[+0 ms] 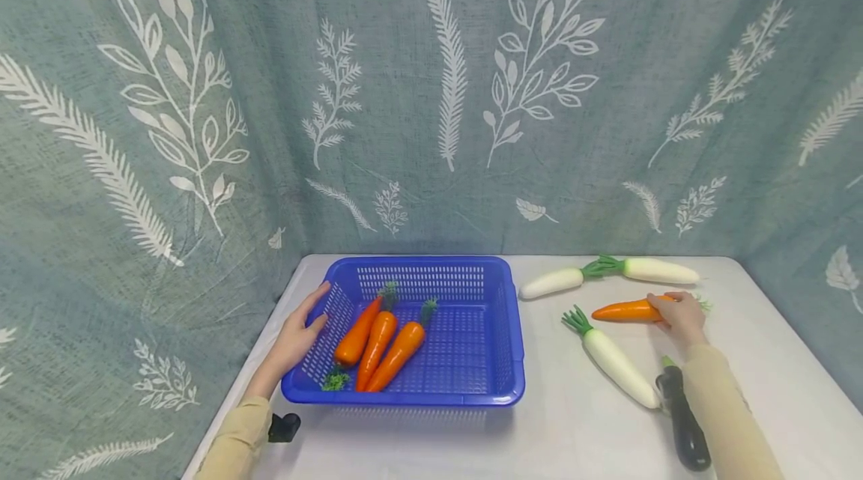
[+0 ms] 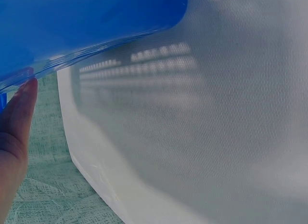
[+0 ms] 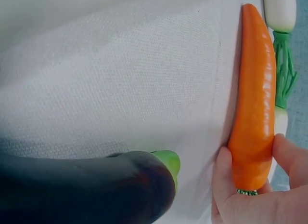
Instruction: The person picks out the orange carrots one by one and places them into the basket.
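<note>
At the far right my right hand point(image 1: 681, 315) pinches an orange carrot point(image 1: 623, 311) near its leafy end, thumb on one side and fingers on the other. In the right wrist view the carrot point(image 3: 255, 89) lies along the table with its tapered tip pointing away from the hand. My left hand point(image 1: 297, 334) rests at the left rim of a blue plastic basket point(image 1: 404, 399), its fingers fairly straight. The left wrist view catches fingertips point(image 2: 30, 89) right at the rim. Inside the basket, on its left side, lie three carrots point(image 1: 398, 356) with green tops.
Two white radishes point(image 1: 553, 282) point(image 1: 661, 270) lie end to end along the table's back edge. Another white radish point(image 1: 620, 368) slants in front of the carrot. A dark eggplant point(image 1: 686, 420) lies beside the right sleeve. A patterned curtain point(image 1: 404, 90) hangs behind the white table point(image 1: 573, 435).
</note>
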The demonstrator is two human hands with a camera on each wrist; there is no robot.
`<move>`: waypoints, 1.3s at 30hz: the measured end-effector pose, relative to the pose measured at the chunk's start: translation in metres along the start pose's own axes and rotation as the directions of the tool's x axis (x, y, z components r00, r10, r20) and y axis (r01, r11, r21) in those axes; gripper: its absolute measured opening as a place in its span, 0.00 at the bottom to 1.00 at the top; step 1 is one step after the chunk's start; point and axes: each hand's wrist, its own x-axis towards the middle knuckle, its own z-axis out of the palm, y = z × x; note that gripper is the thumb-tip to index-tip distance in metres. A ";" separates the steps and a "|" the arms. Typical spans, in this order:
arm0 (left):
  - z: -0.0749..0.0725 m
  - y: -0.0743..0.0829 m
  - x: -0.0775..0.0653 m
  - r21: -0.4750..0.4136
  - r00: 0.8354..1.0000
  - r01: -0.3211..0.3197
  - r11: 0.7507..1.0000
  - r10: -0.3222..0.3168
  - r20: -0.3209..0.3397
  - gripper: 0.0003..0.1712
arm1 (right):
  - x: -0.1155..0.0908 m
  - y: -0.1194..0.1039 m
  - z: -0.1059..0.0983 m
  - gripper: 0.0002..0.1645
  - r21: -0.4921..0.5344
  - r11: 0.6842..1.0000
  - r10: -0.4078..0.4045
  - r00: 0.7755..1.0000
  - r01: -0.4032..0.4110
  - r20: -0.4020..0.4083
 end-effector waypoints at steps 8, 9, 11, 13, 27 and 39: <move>0.001 -0.001 -0.001 0.005 1.000 -0.004 1.000 0.004 0.001 0.30 | -0.003 0.001 0.006 0.40 0.056 0.998 0.019 0.999 -0.017 -0.033; 0.001 0.000 -0.001 0.003 1.000 -0.006 1.000 0.006 0.000 0.30 | -0.003 0.001 0.007 0.40 0.064 0.998 0.030 0.999 -0.028 -0.035; 0.000 0.001 0.000 0.001 1.000 -0.012 1.000 0.012 -0.001 0.30 | -0.005 -0.001 0.008 0.39 0.075 0.996 0.042 0.998 -0.038 -0.045; 0.000 0.001 0.000 -0.003 1.000 -0.019 1.000 0.019 -0.002 0.30 | -0.007 -0.002 0.009 0.39 0.087 0.995 0.048 0.997 -0.044 -0.052; 0.001 -0.002 0.000 0.007 1.000 0.006 1.000 -0.006 0.012 0.30 | -0.008 0.008 0.005 0.42 0.219 0.972 0.091 0.995 -0.082 -0.029; 0.002 -0.005 -0.002 0.001 0.998 -0.060 0.998 0.060 -0.022 0.30 | -0.011 0.006 0.000 0.43 0.353 0.929 0.114 0.993 -0.112 0.016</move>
